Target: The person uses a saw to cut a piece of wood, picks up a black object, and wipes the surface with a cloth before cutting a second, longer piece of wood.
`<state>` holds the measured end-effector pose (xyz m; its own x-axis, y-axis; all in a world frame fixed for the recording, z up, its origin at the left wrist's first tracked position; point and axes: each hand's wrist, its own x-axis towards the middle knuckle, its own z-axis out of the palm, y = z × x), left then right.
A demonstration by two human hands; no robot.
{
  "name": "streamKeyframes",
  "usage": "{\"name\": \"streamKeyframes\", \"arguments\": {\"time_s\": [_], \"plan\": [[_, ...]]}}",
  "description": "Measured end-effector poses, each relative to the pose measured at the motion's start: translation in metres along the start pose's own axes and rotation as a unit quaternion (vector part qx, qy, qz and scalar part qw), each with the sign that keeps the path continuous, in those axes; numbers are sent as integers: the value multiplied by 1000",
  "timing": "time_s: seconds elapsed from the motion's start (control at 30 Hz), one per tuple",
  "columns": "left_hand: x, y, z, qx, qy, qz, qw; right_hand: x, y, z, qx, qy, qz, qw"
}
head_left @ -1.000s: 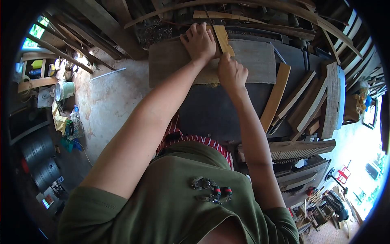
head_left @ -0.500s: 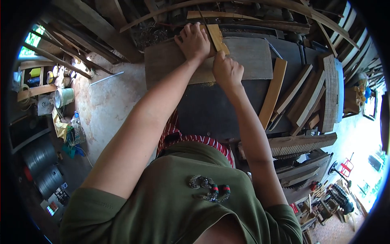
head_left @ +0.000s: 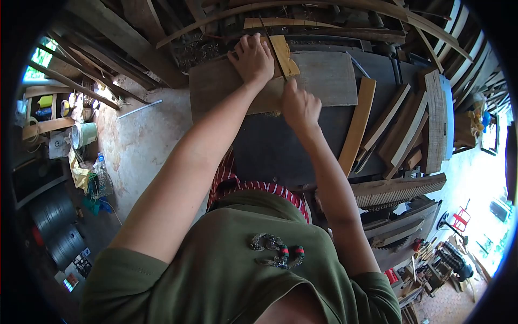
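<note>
My left hand [head_left: 254, 63] lies with its fingers spread on the left side of a yellowish wood piece [head_left: 283, 55], near the board's far edge. My right hand [head_left: 301, 107] is closed round the near end of a long thin dark blade [head_left: 277, 54]; its handle is hidden in my fist. The blade runs away from me across the wood, just right of my left fingers. Under the wood lies a flat grey-brown board [head_left: 327, 81] on a dark tabletop [head_left: 291, 141]. The wood's right edge is jagged.
Right of my right arm lie a light wood strip [head_left: 358, 124] and several curved pieces [head_left: 410, 129]. A toothed circular blade [head_left: 396, 241] shows lower down. At left stand a bucket [head_left: 84, 135] and black drums [head_left: 53, 210]. A person [head_left: 454, 260] is far off at lower right.
My right hand has drawn back slightly towards me with the blade. My left hand stays spread on the wood. The whole view has shifted a little.
</note>
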<state>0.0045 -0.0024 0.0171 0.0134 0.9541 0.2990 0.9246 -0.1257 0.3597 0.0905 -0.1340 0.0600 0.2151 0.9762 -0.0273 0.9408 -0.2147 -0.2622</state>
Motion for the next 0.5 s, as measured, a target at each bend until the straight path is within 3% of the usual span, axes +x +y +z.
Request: {"name": "streamKeyframes", "arguments": {"time_s": [0.17,0.23,0.33,0.5], "plan": [[0,-5,8,4,22,6,1000,-44,6,-13,-13,-100,48,994],[2,-3,6,-16,22,4,1000,-27,5,-1,-7,-12,11,1000],[2,-1,4,-2,17,-3,1000,20,-5,10,1,36,-18,999],[2,0,0,10,-2,-3,1000,-18,4,-1,-16,5,-11,1000]]}}
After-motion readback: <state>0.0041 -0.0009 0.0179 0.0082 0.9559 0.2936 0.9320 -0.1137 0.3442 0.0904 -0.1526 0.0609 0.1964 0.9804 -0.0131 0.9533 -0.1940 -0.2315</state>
